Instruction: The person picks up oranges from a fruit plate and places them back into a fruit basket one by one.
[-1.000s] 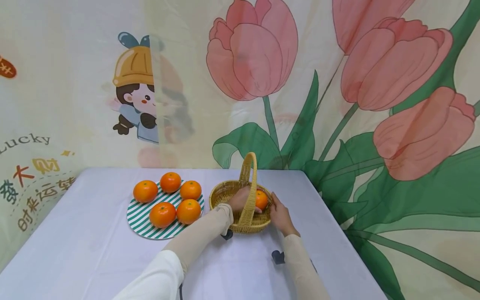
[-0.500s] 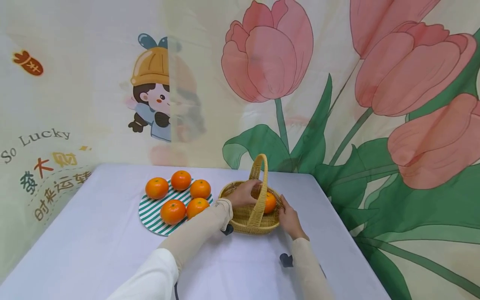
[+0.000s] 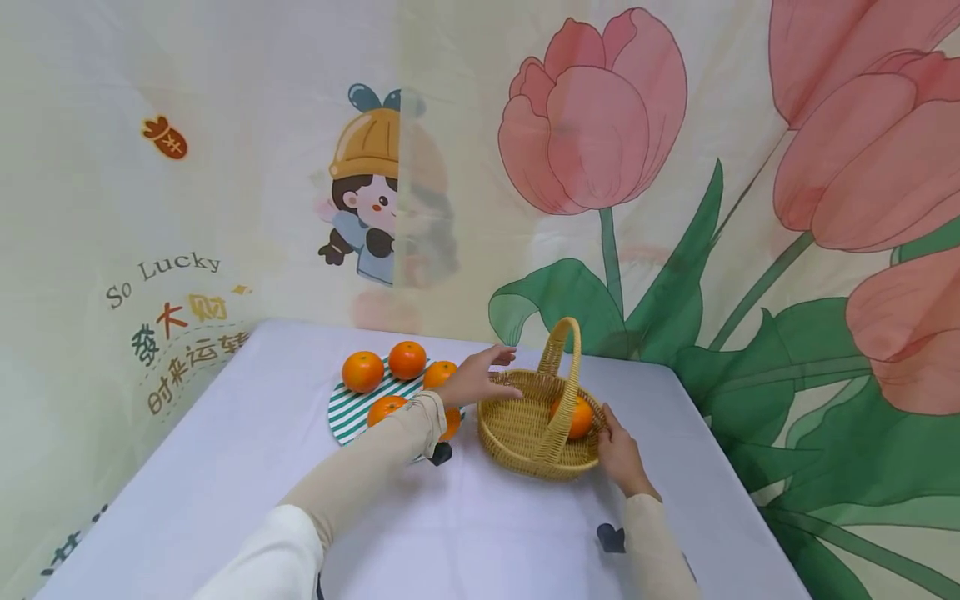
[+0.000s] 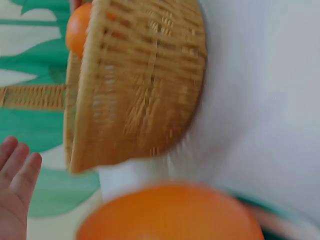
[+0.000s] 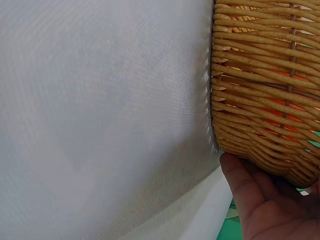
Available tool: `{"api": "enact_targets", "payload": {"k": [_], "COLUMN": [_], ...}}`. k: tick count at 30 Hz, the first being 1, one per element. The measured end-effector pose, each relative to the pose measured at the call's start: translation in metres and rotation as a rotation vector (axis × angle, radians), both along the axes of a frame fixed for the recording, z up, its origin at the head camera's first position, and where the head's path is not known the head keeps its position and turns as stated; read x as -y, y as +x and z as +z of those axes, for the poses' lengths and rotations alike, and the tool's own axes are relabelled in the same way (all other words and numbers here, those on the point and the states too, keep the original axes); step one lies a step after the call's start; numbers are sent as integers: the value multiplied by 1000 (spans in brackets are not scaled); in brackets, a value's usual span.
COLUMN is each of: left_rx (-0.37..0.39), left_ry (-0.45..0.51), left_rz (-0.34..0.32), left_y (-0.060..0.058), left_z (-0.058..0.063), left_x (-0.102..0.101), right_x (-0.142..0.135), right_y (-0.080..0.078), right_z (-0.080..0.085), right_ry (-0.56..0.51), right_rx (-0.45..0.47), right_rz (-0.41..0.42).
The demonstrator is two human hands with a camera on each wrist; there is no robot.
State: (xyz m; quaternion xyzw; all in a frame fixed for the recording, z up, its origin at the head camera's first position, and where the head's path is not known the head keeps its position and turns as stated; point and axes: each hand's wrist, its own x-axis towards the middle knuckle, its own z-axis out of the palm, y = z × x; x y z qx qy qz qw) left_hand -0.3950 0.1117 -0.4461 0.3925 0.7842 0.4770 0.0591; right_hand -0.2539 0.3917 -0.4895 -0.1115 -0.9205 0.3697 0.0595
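A yellow-brown wicker basket (image 3: pixel 517 457) with a tall arched handle stands upright on the table. One orange (image 3: pixel 581 418) sits in its right side, partly behind the handle. My right hand (image 3: pixel 621 457) grips the basket's right side, with fingers at the rim and against the outer weave (image 5: pixel 265 95). My left hand (image 3: pixel 474 380) holds nothing; its fingers are spread apart just left of the basket, above the plate's right edge. Several oranges (image 3: pixel 363 372) lie on a round green-and-white striped plate (image 3: pixel 345 418), and my left arm covers some of them. A blurred orange (image 4: pixel 172 215) looms in the left wrist view.
A white cloth (image 3: pixel 480 533) covers the table, whose right edge runs down beyond my right arm. Behind it hangs a printed backdrop (image 3: pixel 450 50) with tulips and a cartoon figure. Dark wrist-camera mounts (image 3: pixel 611 537) stick out below both wrists.
My left hand has let go of the orange in the basket, risen out and moved left towards the plate. The right hand stays on the basket. The head view has swung left.
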Motion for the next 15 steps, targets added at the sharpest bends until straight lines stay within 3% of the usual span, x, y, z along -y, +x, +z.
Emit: {"api": "enact_targets", "payload": {"k": [9,15], "left_rx": [34,62], "left_ry": [-40,-41], "left_rz": [105,130], "left_y": [5,10], "left_z": [5,-2], "left_x": [70,116], "right_x": [-2,-3], "right_y": [0,-1], "right_z": [2,-1], "right_ry": [21,27], "right_rx": [25,30], "right_rz": [11,23]}}
